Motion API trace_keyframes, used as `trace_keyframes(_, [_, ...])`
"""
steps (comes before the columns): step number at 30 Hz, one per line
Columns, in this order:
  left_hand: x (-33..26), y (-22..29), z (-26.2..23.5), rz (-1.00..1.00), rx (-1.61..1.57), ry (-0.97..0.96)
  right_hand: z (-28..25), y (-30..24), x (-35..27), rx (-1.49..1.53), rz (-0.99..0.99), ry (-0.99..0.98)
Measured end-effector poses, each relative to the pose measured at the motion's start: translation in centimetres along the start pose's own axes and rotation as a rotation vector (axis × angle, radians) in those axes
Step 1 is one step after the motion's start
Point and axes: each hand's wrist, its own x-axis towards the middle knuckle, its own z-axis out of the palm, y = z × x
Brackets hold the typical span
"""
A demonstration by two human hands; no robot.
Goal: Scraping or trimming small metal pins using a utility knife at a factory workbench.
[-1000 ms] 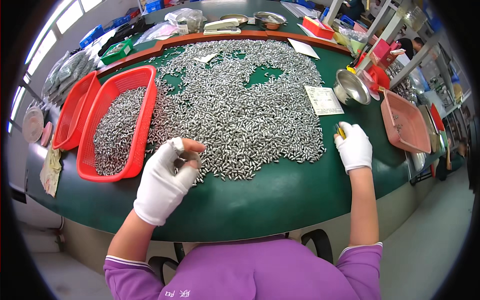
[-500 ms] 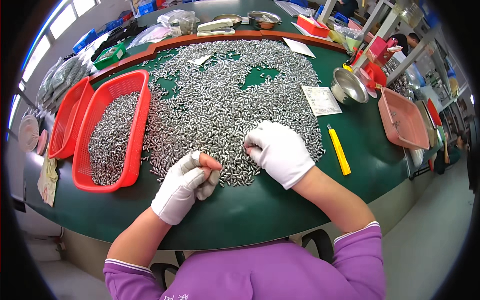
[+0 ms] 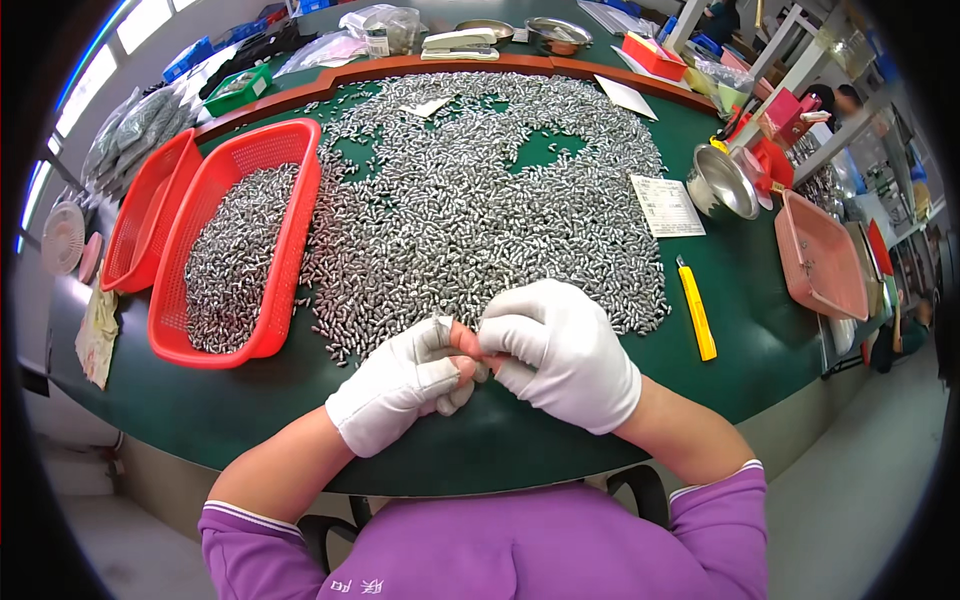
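Observation:
Small silvery metal parts (image 3: 480, 220), short and rounded, lie spread in a thick layer over the green table. At the near edge of this layer my two gloved hands meet fingertip to fingertip. My left hand (image 3: 408, 382), in a white glove that leaves the thumb and index tips bare, is closed in a pinch. My right hand (image 3: 560, 350), gloved in white too, pinches against the left fingertips. Whatever lies between the fingers is too small and covered to make out. A red plastic basket (image 3: 308, 200) to the left holds a heap of the same parts.
Another red basket (image 3: 135, 235) stands farther left. On the right lie a yellow utility knife (image 3: 697, 312), a printed paper slip (image 3: 667, 207), a steel bowl (image 3: 722, 183) and a pink tray (image 3: 820, 260). A wooden rail (image 3: 440, 66) edges the parts at the back.
My right hand has come back from the parts toward me and now meets my left hand. The left hand has shifted slightly right. The whole view has moved a little.

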Motion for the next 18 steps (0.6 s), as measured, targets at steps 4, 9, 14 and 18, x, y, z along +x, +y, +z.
trace_keyframes(4, [0.1,-0.3,-0.1,0.059,0.132,0.024,0.6,0.4,-0.5,0.065,0.002,0.041])
trace_keyframes(9, [0.1,0.1,0.3,0.054,0.083,0.057,-0.2,0.7,-0.4,-0.004,0.142,0.06])
trace_keyframes(14, [0.1,0.1,0.5,0.052,0.044,0.076,-1.1,3.2,-1.2,-0.482,0.265,-0.037])
trace_keyframes(18, [0.1,0.1,0.4,0.071,0.067,0.065,-0.9,3.8,-1.3,-0.465,0.26,-0.035])
